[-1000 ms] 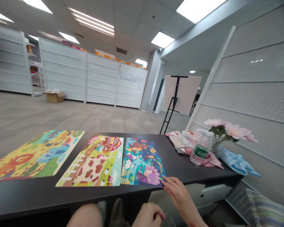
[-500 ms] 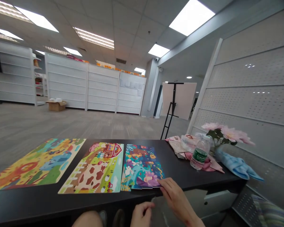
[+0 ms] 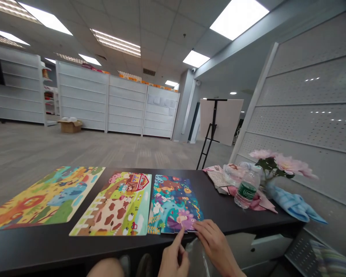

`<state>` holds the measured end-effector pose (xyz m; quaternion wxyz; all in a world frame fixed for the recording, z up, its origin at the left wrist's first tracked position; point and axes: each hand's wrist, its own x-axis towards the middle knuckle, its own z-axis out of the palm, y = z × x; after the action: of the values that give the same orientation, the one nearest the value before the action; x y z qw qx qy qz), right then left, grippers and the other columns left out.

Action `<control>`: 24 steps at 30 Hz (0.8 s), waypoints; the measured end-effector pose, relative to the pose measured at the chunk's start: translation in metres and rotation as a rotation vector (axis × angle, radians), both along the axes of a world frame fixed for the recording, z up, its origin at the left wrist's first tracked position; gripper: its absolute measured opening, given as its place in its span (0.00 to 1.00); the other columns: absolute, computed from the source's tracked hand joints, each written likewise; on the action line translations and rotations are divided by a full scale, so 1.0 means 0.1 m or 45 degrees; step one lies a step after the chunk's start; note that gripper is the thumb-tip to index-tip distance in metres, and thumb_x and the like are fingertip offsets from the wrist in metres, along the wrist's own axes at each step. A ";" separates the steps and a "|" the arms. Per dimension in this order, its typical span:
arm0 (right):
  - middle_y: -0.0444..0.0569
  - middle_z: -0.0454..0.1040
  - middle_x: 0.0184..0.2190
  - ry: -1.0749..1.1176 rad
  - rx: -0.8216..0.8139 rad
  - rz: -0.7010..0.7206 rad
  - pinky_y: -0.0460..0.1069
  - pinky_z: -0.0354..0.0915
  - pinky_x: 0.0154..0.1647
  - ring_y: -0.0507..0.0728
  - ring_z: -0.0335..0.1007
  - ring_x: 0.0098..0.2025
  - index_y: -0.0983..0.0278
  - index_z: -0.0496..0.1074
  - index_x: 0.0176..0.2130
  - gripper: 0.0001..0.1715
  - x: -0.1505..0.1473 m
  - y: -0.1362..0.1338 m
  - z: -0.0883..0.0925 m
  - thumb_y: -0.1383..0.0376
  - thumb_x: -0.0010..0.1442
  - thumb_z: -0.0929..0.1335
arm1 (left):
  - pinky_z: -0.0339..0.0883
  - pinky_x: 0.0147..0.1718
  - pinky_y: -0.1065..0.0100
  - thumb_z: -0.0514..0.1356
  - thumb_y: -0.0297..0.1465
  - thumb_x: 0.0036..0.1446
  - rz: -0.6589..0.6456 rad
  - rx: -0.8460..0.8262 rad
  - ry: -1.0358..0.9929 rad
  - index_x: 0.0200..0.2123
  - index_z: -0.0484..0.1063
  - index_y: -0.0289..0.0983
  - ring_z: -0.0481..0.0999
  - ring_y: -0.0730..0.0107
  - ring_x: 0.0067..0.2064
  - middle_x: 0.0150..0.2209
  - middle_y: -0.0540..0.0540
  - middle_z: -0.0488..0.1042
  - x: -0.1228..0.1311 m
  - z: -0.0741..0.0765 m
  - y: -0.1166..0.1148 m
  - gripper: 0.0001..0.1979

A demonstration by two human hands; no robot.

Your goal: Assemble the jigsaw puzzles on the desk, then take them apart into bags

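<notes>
Three illustrated puzzle boards lie side by side on a black table [image 3: 222, 215]. The rightmost is a blue and purple scene board [image 3: 173, 204], and its front edge looks stepped, like jigsaw pieces. The middle farm board [image 3: 112, 207] shows a red barn and cow patches, and the yellow and orange board [image 3: 43, 198] lies at the far left. My right hand [image 3: 215, 244] rests its fingers on the front right corner of the blue board. My left hand [image 3: 174, 257] is below the table edge, with its index finger pointing up at that board's front edge.
A water bottle [image 3: 247, 190], pink artificial flowers [image 3: 279, 161], a blue cloth [image 3: 294, 206] and crumpled pink fabric [image 3: 259, 204] sit at the table's right end. Clear plastic [image 3: 197, 254] hangs below the front edge. A perforated white wall [image 3: 305, 107] stands to the right.
My left hand has risen toward the table edge and its index finger now points up. My right hand has shifted slightly left along the blue board's front edge. The view has tilted slightly.
</notes>
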<state>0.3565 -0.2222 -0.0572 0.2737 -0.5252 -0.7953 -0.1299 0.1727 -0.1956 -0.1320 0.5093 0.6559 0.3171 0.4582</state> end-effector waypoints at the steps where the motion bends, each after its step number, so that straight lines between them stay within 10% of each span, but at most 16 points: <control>1: 0.50 0.79 0.45 0.020 0.003 -0.016 0.54 0.70 0.45 0.59 0.73 0.46 0.56 0.72 0.53 0.17 0.00 0.00 -0.02 0.67 0.68 0.63 | 0.62 0.28 0.70 0.59 0.31 0.53 -0.015 -0.013 0.029 0.65 0.63 0.33 0.66 0.70 0.23 0.22 0.52 0.68 0.00 -0.03 0.01 0.34; 10: 0.50 0.78 0.41 0.433 -0.073 -0.155 0.49 0.70 0.45 0.56 0.75 0.43 0.58 0.74 0.49 0.16 -0.02 0.11 0.00 0.61 0.71 0.59 | 0.61 0.29 0.70 0.59 0.27 0.48 -0.101 -0.028 0.118 0.68 0.56 0.31 0.65 0.70 0.24 0.22 0.53 0.68 0.02 -0.10 0.04 0.41; 19: 0.46 0.77 0.28 0.198 -0.041 -0.150 0.44 0.68 0.31 0.53 0.75 0.29 0.58 0.75 0.42 0.21 -0.01 0.10 0.15 0.57 0.72 0.57 | 0.62 0.29 0.71 0.60 0.29 0.52 -0.101 0.020 0.135 0.69 0.54 0.33 0.65 0.71 0.25 0.24 0.53 0.68 0.04 -0.12 0.03 0.40; 24: 0.47 0.80 0.30 0.714 -0.092 -0.285 0.46 0.71 0.30 0.55 0.77 0.28 0.58 0.74 0.42 0.23 -0.04 0.02 0.25 0.49 0.69 0.57 | 0.60 0.28 0.72 0.59 0.31 0.56 -0.104 0.040 0.124 0.60 0.67 0.37 0.66 0.72 0.26 0.26 0.52 0.68 -0.04 0.06 -0.07 0.27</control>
<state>0.3521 -0.2205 -0.0318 0.4476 -0.6343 -0.6301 0.0192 0.1690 -0.2029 -0.1257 0.5011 0.6977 0.3075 0.4094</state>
